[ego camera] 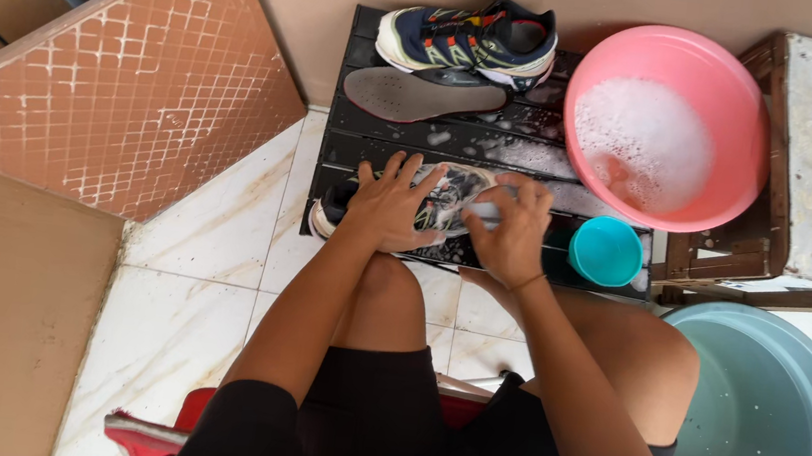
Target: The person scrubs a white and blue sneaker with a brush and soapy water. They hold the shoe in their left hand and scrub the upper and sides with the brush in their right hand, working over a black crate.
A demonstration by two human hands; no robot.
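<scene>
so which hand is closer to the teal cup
Right. The right hand is on the soapy shoe's toe end, just left of the teal cup; the left hand grips the shoe's heel half, farther away.

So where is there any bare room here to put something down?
The white tiled floor is free between the brown tile panel and the left knee. The black slatted mat is crowded: both hands on a soapy sneaker, plus the other sneaker, insole and teal cup.
</scene>
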